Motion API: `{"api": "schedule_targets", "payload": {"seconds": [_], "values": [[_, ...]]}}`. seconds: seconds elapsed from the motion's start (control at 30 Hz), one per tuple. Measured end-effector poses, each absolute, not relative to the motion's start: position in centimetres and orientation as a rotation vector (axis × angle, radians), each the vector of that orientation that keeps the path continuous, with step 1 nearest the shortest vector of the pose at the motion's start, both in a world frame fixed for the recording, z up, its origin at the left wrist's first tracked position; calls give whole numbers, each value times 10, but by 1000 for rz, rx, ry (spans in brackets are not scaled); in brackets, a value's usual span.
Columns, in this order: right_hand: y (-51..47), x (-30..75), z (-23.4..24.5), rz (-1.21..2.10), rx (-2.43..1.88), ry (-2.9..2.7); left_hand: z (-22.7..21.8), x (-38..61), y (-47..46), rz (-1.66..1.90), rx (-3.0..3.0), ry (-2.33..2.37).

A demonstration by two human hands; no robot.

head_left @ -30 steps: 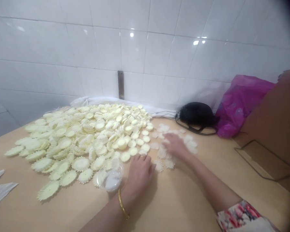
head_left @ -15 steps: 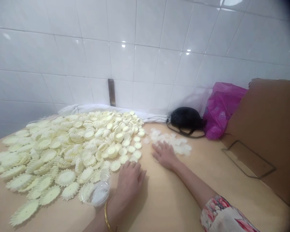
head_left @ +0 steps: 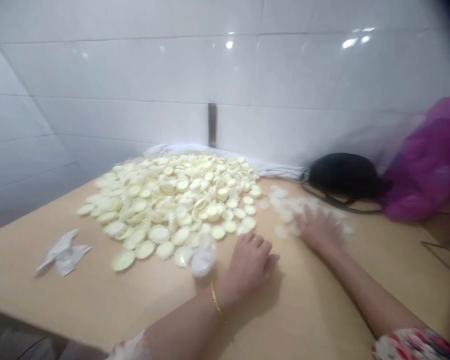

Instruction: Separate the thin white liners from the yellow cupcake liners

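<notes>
A large pile of pale yellow, scallop-edged round pieces [head_left: 172, 205] covers the left middle of a tan table [head_left: 292, 310]. My left hand [head_left: 249, 262], with a ring and a gold bangle, rests palm down at the pile's near right edge, fingers loosely together, beside a small clear lidded cup [head_left: 202, 260]. My right hand [head_left: 318, 230] lies flat with fingers spread on a small scatter of whiter, thin scalloped pieces [head_left: 288, 207] to the right of the pile. The picture is blurred by motion.
A black pouch with a strap [head_left: 345, 175] and a magenta plastic bag [head_left: 427, 165] sit at the back right by the white tiled wall. A crumpled white wrapper [head_left: 62, 252] lies at the left. White cloth [head_left: 180, 150] runs behind the pile. The table's near-left edge shows.
The view has swung left and down, showing the table's near edge and the wrapper. My right hand has slid a little farther onto the white pieces. My left hand stays by the clear cup.
</notes>
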State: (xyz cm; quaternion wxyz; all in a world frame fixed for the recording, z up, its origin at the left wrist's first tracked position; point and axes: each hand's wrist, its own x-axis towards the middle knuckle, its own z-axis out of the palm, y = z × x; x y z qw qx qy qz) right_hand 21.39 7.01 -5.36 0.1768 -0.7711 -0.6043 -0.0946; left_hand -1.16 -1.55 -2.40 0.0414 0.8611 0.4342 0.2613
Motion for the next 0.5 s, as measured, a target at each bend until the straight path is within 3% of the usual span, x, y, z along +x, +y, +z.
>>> {"api": "schedule_targets", "payload": {"seconds": [0.1,0.2,0.33,0.5], "values": [[69,177,-32,-369,-1807,-1863,-29,-10,-14,771,2656,1356],[61,131,2,-151,-1309,-2120,-35,-9,-12,768,2642,1353],[50,80,26,130,-1189,-2368,-45,-4,-13,778,2628,1280],[50,46,16,131,-1106,-2774,-56,1,-15,713,2624,1124]]}}
